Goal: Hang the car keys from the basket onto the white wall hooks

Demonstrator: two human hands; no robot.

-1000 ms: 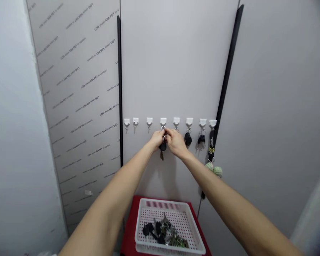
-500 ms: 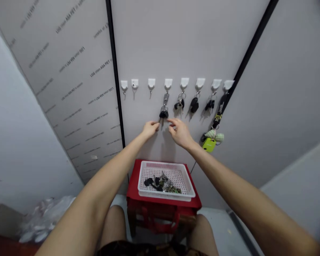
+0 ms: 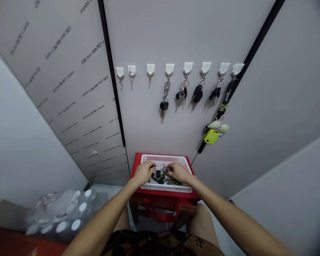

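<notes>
A white perforated plastic basket (image 3: 164, 189) holds a pile of loose keys (image 3: 160, 176), some with black heads. Over its left side, my left hand (image 3: 145, 172) is loosely curved with its fingers apart, beside the black-headed keys. My right hand (image 3: 178, 172) reaches in from the right, thumb and fingertips closed round a bunch of keys (image 3: 164, 171); these are partly hidden by the fingers. Above, a black-headed key bunch (image 3: 164, 105) hangs from a white wall hook (image 3: 169, 70) by a metal clip, with neither hand touching it.
More key bunches (image 3: 197, 94) hang from hooks to the right, with a lanyard carrying a yellow-green tag (image 3: 211, 136) at the end. Three hooks on the left, such as this one (image 3: 150, 70), carry nothing. The basket rests on a red cloth-covered stool (image 3: 162, 195). Wrapped bottles (image 3: 66, 213) stand lower left.
Both hands have left the key bunch on the fourth hook and come down into the basket. That bunch now hangs freely. The view has tilted downward slightly.
</notes>
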